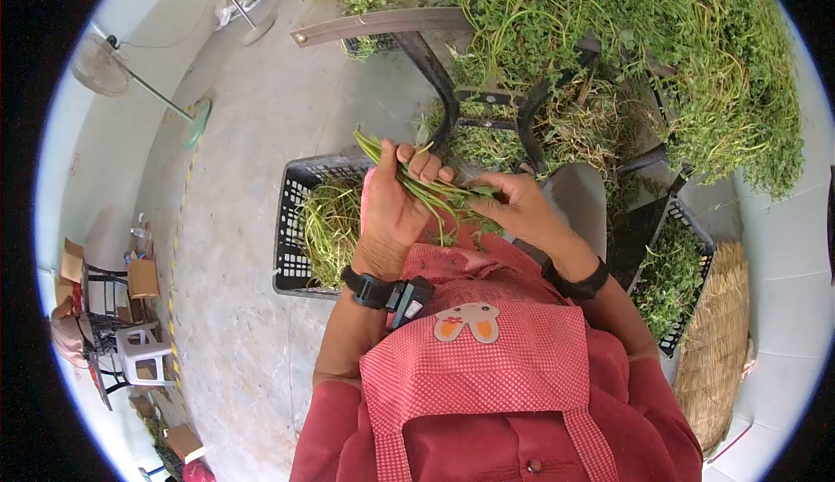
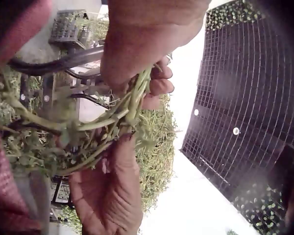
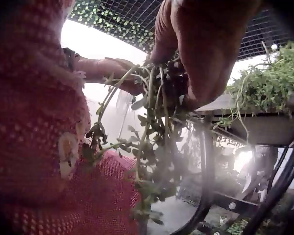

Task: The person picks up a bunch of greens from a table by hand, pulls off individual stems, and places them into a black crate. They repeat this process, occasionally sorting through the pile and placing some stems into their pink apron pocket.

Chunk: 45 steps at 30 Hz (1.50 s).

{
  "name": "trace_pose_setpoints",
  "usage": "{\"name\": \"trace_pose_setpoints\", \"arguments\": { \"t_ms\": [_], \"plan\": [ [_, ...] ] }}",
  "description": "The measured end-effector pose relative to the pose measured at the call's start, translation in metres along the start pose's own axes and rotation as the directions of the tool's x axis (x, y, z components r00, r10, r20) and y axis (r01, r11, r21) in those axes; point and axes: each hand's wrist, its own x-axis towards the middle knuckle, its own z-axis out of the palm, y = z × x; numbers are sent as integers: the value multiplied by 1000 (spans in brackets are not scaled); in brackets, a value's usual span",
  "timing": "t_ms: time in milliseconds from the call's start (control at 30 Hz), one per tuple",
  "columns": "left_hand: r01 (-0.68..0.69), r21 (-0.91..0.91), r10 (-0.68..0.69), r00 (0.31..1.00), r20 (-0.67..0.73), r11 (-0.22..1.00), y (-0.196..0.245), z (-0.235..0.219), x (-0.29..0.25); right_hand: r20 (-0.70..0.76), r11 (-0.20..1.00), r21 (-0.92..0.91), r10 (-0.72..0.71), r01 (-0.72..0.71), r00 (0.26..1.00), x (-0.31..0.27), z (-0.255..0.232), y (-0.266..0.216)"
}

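A bunch of green leafy stems point(image 1: 432, 191) lies across both hands, in front of the red checked apron point(image 1: 522, 343). My left hand point(image 1: 398, 199) grips the thicker stem ends, thumb up and fingers curled over them. At the leafy end, my right hand point(image 1: 532, 212) pinches the stems between thumb and fingers. Up close in the left wrist view, several pale green stems point(image 2: 134, 100) run out from under the left hand point(image 2: 147, 44). From the right hand point(image 3: 206, 54) in the right wrist view, small oval leaves point(image 3: 154, 161) hang down over the apron.
A large heap of the same greens point(image 1: 565, 30) covers the table ahead. Below my left hand stands a black crate point(image 1: 291, 221) of trimmed stems; another crate point(image 1: 670, 273) of greens is at right, beside a straw mat roll point(image 1: 718, 351). Stand fans point(image 1: 156, 90) and a stool point(image 1: 143, 356) are left.
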Motion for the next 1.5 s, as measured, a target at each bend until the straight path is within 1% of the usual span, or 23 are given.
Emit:
{"name": "trace_pose_setpoints", "arguments": {
  "t_ms": [100, 167, 300, 367, 433, 500, 600, 667, 700, 767, 800, 867, 900, 933, 967, 1000, 1100, 1133, 1167, 1233, 1300, 1400, 1500],
  "plan": [
    [38, 43, -36, 999, -38, 998, -2, 0, -3, -41, 999, 51, -13, 15, 999, -1, 2, 8],
    [35, 112, -29, 998, -56, 993, -1, 3, -4, -62, 988, -18, -151, 150, 987, 1, 1, 19],
    [76, 255, -50, 993, -105, 964, 5, -2, -4, -120, 994, -19, -109, 107, 987, -3, -3, 11],
    [82, 252, -51, 991, -127, 964, 3, -3, -5, -115, 986, -116, -133, 120, 984, -3, -5, 9],
    [86, 246, -51, 988, -145, 965, 2, -6, -4, -137, 995, -67, -78, 69, 988, -3, -4, 18],
    [130, 209, -117, 990, -72, 969, 4, -11, -2, -157, 1000, -21, -25, 22, 987, -3, -7, 20],
    [130, 174, -112, 988, -109, 976, -1, -7, -1, -72, 990, -139, -34, 24, 997, -4, -11, 16],
    [124, 183, -105, 988, -114, 975, -2, -3, -1, -47, 947, -231, -240, 224, 970, -6, -11, 14],
    [116, 191, -94, 988, -118, 975, -3, -2, -1, -48, 947, -233, -240, 223, 970, -6, -12, 13],
    [118, 208, -95, 989, -116, 971, -5, -6, -1, -52, 907, -411, -121, 89, 991, -5, -12, 11],
    [119, 226, -95, 989, -116, 967, -7, -4, -1, -52, 907, -412, -121, 89, 991, -2, -10, 15],
    [124, 293, -77, 983, -166, 948, -15, 2, -2, -258, 824, -565, -228, 45, 939, 7, -6, 28],
    [131, 358, -55, 975, -214, 925, -17, 7, -3, -258, 823, -566, -227, 44, 939, 9, -10, 29],
    [131, 356, -56, 976, -213, 925, -15, 8, -4, -382, 945, -312, -26, -103, 924, 11, -16, 30],
    [121, 310, -71, 984, -166, 943, -12, 9, -3, -444, 973, -27, 195, -231, 874, 12, -24, 33],
    [109, 263, -80, 990, -119, 959, -9, 9, -3, -312, 863, 488, 312, -131, 897, 12, -31, 32],
    [102, 217, -82, 991, -102, 971, -7, 7, -2, -257, 829, 554, 256, -75, 932, 1, -41, 22],
    [105, 215, -84, 991, -101, 971, -8, 6, -2, -162, 811, 568, 276, -139, 947, -3, -41, 17],
    [92, 218, -75, 994, -82, 972, -9, 6, -2, -165, 813, 566, 275, -137, 947, -7, -40, 14],
    [73, 221, -61, 996, -60, 972, -9, 8, -2, -11, 885, 353, 329, -304, 944, -14, -33, 8],
    [37, 302, -1, 993, -118, 953, -9, 13, -3, 2, 888, 344, 323, -304, 946, -16, -24, 11],
    [10, 341, 15, 997, -72, 940, -10, 9, -3, 21, 870, 335, 376, -361, 926, -12, -14, 0],
    [-23, 432, 53, 997, -58, 902, -14, 7, -4, 60, 888, 309, 339, -341, 939, -12, -11, 1]
  ]
}}
